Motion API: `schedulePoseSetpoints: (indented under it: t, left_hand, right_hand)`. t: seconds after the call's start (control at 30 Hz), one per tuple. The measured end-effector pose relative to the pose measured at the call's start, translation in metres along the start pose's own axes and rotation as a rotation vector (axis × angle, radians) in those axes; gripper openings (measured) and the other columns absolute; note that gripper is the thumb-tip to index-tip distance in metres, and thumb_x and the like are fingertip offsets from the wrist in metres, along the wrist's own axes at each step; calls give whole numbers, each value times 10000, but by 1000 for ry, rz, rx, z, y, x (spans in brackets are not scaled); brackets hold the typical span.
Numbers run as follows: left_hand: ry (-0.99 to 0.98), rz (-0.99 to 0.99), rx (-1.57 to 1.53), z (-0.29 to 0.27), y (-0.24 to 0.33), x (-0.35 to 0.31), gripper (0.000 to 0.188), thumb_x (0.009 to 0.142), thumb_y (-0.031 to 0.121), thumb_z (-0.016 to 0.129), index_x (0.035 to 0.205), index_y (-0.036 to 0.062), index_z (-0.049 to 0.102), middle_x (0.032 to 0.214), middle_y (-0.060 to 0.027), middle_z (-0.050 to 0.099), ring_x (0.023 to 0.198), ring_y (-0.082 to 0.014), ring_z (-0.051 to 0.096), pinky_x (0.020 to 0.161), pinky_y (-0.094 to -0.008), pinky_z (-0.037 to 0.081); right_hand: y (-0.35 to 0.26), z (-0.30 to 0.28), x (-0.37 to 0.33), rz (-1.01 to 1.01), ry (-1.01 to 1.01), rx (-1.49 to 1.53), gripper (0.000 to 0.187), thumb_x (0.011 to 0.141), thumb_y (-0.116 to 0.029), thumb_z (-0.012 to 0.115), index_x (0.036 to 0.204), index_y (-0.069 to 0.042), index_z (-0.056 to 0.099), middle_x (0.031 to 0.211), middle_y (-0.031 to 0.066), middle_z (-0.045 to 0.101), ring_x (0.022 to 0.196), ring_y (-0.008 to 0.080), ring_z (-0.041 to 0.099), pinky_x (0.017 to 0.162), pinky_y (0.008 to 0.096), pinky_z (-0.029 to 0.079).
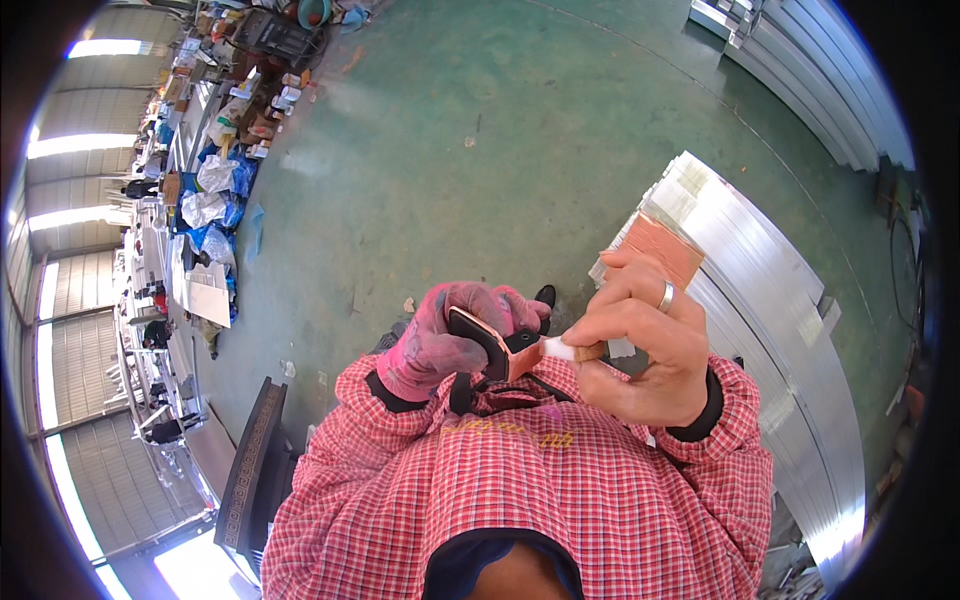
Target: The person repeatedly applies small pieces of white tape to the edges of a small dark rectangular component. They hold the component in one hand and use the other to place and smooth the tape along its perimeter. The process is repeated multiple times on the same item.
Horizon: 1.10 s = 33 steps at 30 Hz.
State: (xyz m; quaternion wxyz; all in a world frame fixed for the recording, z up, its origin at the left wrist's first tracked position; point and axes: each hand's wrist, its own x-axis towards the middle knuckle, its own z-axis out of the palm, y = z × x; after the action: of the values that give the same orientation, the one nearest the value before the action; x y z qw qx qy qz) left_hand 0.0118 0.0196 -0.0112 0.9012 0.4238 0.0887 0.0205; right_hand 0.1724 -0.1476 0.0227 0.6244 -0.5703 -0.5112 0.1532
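My left hand (pixel 440 335), in a pink and grey work glove, is closed round a flat black thing with copper-orange sides (pixel 497 345); its exact kind is unclear. Pink glove fabric also shows behind it; I cannot tell whether that is a second glove. My right hand (pixel 645 345) is bare, with a ring on one finger. Its thumb and fingers pinch a short white-and-tan piece (pixel 562 348), whose white end points at the black thing, close to it or touching. Both hands are in front of my chest, over a red checked garment (pixel 560 460).
Long silvery metal profiles (pixel 770 300) lie stacked to the right, with an orange-brown block (pixel 655 250) on their near end. More profiles (pixel 800 70) stand far right. Boxes and plastic bags (pixel 215 195) crowd the left. A dark, pattern-edged piece (pixel 250 460) stands at lower left on the green floor (pixel 430 150).
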Motion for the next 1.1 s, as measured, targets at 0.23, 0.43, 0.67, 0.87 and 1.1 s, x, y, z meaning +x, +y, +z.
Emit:
schedulePoseSetpoints:
  t: [0.23,0.43,0.67,0.87,1.1]
  left_hand:
    - [-62,17,73,1,4,7,232,590,130,714,775,21,625,873,-131,622,978,-273,562,1055,-500,283]
    - [-73,42,172,0,6,10,206,587,115,716,756,27,638,866,-115,621,962,-273,564,1047,-517,285]
    - [-7,68,298,11,12,12,184,649,185,722,714,77,589,749,-34,569,872,-237,542,1002,-518,308]
    - [-71,73,288,4,14,12,172,624,100,709,762,31,631,883,-113,617,956,-266,562,1033,-527,288]
    - [-94,77,304,2,15,13,142,624,94,701,734,44,627,820,-89,627,947,-266,563,1025,-535,296]
  right_hand:
    - [-3,-3,-1,12,-32,3,219,577,4,667,750,-117,606,663,-34,530,653,147,571,866,423,448]
    - [-2,0,-2,7,-18,28,212,581,0,666,748,-117,609,660,-35,527,640,148,570,868,421,447]
    - [-4,0,-2,21,-21,43,220,577,1,668,756,-117,615,665,-36,532,649,146,573,874,421,442]
    - [-2,-5,-3,33,-35,24,224,573,3,666,752,-117,608,671,-38,530,659,140,572,875,424,443]
    - [-2,3,-2,16,-20,45,220,577,4,665,751,-116,607,658,-40,529,656,138,570,870,416,442]
